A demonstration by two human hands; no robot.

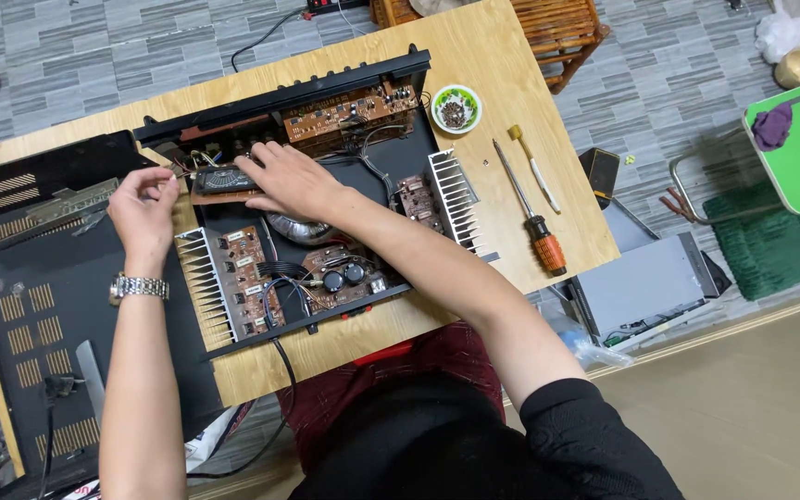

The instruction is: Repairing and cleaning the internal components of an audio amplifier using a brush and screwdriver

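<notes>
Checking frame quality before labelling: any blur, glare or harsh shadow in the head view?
Head view: even, soft light, no harsh shadows; no strong glare, even on the watch; left hand and right hand sharp over the open amplifier; screwdriver crisp.

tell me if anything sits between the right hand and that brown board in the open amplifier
Nothing visible does: the right hand already rests on the brown board inside the open amplifier. The left hand is at the board's left edge.

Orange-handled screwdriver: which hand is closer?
Right. The right hand rests inside the open amplifier chassis, with the heatsink between it and the orange-handled screwdriver. The left hand is farther away, at the chassis's left edge.
</notes>
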